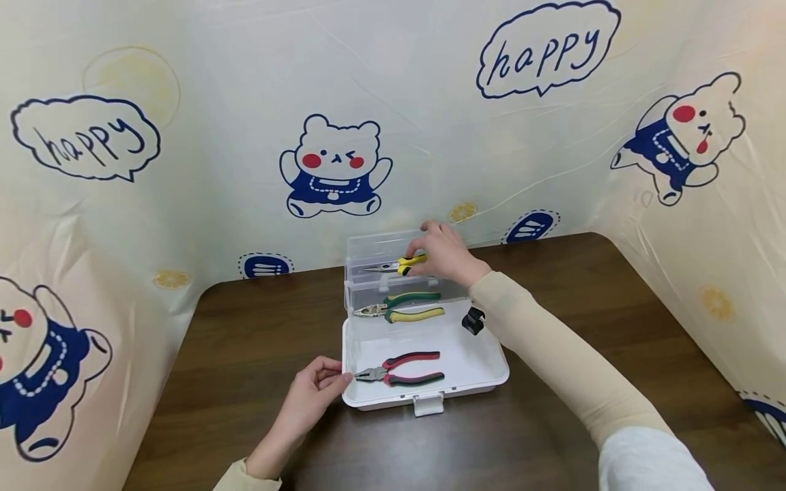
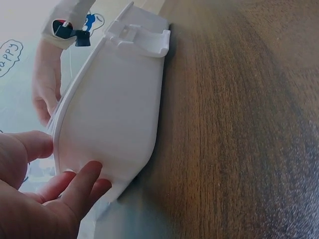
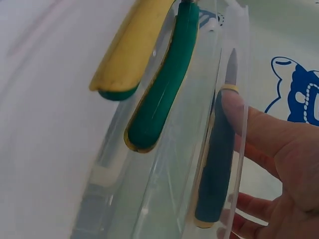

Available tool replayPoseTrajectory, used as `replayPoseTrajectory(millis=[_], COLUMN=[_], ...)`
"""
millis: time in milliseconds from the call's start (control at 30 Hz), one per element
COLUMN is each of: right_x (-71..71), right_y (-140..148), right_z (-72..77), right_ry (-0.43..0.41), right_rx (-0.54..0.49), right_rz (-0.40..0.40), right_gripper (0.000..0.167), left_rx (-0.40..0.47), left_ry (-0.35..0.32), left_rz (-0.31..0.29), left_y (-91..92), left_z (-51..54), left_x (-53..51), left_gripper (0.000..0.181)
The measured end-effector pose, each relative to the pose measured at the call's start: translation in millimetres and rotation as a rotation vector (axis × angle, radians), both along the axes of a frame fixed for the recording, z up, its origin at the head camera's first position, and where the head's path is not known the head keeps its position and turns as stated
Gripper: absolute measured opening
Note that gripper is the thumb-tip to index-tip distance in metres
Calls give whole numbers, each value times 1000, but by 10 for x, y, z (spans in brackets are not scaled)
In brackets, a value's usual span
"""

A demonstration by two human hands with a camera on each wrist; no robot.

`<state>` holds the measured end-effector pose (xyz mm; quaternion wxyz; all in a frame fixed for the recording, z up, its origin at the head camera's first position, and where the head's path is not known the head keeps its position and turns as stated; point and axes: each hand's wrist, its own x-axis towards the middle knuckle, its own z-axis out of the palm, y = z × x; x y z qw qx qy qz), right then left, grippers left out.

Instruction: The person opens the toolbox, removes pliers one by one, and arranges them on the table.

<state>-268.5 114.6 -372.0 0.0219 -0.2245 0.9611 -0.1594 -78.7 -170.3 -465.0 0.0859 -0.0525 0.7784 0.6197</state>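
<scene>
A white toolbox (image 1: 479, 361) with a clear lid section (image 1: 366, 247) at its back lies open on the table. My left hand (image 1: 312, 390) grips its front left corner, thumb at the rim and fingers against the outer wall (image 2: 109, 99). At the back, my right hand (image 1: 447, 254) pinches the handles of long-nose pliers (image 1: 405, 264); in the right wrist view, the thumb lies on their handle (image 3: 215, 164). Combination pliers with green and yellow handles (image 1: 414, 297) lie in the middle. Pliers with red and black handles (image 1: 414, 356) rest in the front, jaws to the left.
The box's white latch (image 1: 428, 404) hangs down at the front. A brown wooden table (image 1: 245, 341) surrounds the box. Behind it hangs a curtain (image 1: 233, 170) printed with bears. A small black device (image 1: 473, 320) sits at the right wrist.
</scene>
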Motion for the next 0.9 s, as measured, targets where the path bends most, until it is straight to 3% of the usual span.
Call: replayPoseTrajectory(millis=[333, 600, 767, 900], right_x=[11, 49, 58, 64], right_y=[4, 77, 123, 164], right_z=[-35, -98, -72, -33], right_ry=[26, 96, 159, 136], right_rx=[-65, -160, -266, -384], right_rz=[71, 91, 120, 104], right_gripper=[30, 33, 35, 37], left_rx=[13, 26, 39, 33], left_ry=[-4, -5, 0, 16], left_rz=[8, -6, 6, 1], left_y=[12, 2, 4, 2], left_z=[-11, -40, -9, 12], left_x=[9, 24, 15, 9], left_gripper=[22, 25, 22, 22])
